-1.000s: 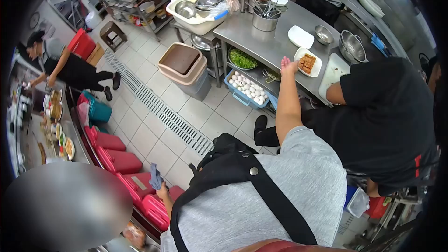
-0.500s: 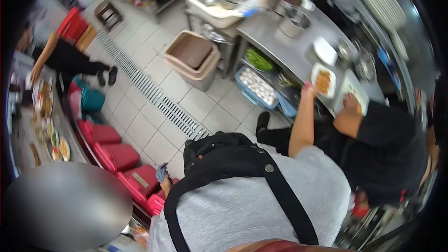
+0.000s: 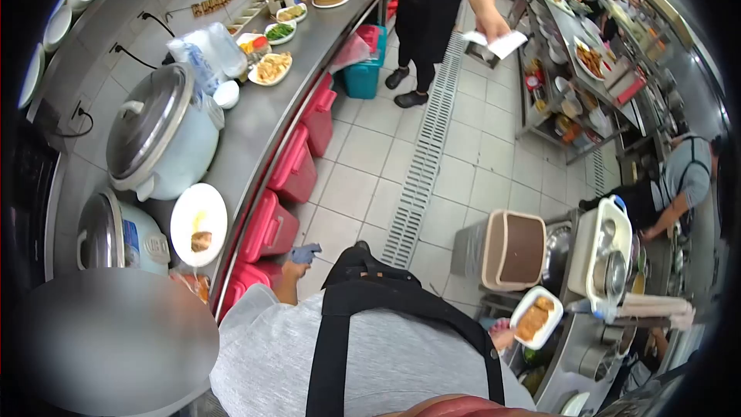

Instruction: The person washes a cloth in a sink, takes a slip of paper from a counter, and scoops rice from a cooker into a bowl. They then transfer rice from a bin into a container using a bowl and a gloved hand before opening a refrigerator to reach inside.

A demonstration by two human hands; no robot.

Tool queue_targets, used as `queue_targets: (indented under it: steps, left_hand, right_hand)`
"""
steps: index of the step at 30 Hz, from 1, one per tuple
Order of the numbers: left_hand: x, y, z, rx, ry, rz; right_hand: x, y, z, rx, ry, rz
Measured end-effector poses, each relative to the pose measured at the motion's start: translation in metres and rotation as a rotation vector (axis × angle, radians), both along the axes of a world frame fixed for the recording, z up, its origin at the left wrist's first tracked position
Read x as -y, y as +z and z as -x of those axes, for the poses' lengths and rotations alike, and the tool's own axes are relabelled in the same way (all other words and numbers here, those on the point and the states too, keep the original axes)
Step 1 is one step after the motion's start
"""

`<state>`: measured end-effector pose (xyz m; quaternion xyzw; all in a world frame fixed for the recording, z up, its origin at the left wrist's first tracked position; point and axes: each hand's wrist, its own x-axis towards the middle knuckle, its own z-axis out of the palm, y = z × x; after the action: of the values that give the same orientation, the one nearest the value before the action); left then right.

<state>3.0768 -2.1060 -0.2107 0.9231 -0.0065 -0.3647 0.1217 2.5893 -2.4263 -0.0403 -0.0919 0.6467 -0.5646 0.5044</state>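
My right hand (image 3: pixel 503 335) grips the edge of a white rectangular dish (image 3: pixel 515 316) out to my right. Golden-brown fried food (image 3: pixel 535 320) lies in it. On my other side, my left hand (image 3: pixel 293 271) is closed around a crumpled grey-blue cloth (image 3: pixel 307 253), held low near the red bins (image 3: pixel 268 228). Most of my right-hand fingers are hidden under the dish.
Ahead, a co-worker's hand (image 3: pixel 492 27) holds white paper (image 3: pixel 505 44). A steel counter (image 3: pixel 251 139) on the left carries a large lidded cooker (image 3: pixel 166 131), a white oval plate (image 3: pixel 218 220) and dishes. A brown-lidded bin (image 3: pixel 532 251) stands right, beside a floor drain (image 3: pixel 417 208).
My view has turned left, away from the right-hand counter. The fried-food dish, earlier at that counter with my right hand on its edge, is now held off it. My left hand still holds the cloth.
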Motion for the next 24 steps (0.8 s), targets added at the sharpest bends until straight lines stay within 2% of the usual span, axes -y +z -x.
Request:
queue_targets:
  steps: [1, 2, 3, 8, 9, 11, 12, 14, 15, 17, 18, 20, 22, 24]
  left_hand:
    - [0.003, 0.006, -0.013, 0.056, -0.116, 0.119]
    - [0.002, 0.012, -0.022, 0.001, 0.023, 0.062]
    - [0.014, 0.015, -0.035, -0.004, 0.056, 0.066]
    - [0.023, 0.009, -0.082, -0.02, 0.297, 0.133]
    - [0.021, 0.008, -0.087, -0.027, 0.358, 0.148]
    - [0.02, 0.005, -0.094, -0.048, 0.479, 0.176]
    - [0.02, 0.003, -0.098, -0.061, 0.543, 0.194]
    - [0.027, 0.004, -0.105, -0.1, 0.656, 0.241]
    - [0.032, 0.007, -0.108, -0.103, 0.677, 0.237]
    - [0.04, 0.025, -0.111, -0.153, 0.704, 0.543]
    - [0.052, 0.05, -0.115, -0.148, 0.729, 0.539]
    - [0.1, 0.135, -0.133, -0.057, 0.68, 0.728]
    - [0.141, 0.193, -0.155, 0.038, 0.774, 0.752]
    - [0.156, 0.216, -0.188, 0.14, 0.9, 0.754]
  right_hand:
    - [0.013, 0.004, -0.046, 0.1, 0.085, -0.015]
    - [0.027, 0.001, -0.085, 0.204, 0.231, -0.037]
    - [0.046, -0.001, -0.124, 0.307, 0.379, -0.053]
    - [0.129, -0.001, -0.355, 0.31, 0.797, 0.027]
    - [0.143, 0.005, -0.405, 0.205, 0.876, 0.034]
    - [0.174, 0.007, -0.496, 0.182, 1.084, 0.087]
    - [0.183, 0.021, -0.543, 0.117, 1.129, 0.032]
    - [0.213, 0.01, -0.629, 0.2, 1.362, 0.093]
    - [0.223, 0.014, -0.673, 0.203, 1.4, 0.048]
    - [0.238, 0.017, -0.76, 0.21, 1.49, -0.018]
    - [0.245, 0.013, -0.801, 0.215, 1.543, -0.04]
    - [0.254, 0.009, -0.874, 0.269, 1.6, -0.052]
    - [0.259, 0.007, -0.936, 0.234, 1.646, -0.046]
    - [0.262, -0.001, -0.992, 0.231, 1.621, -0.112]
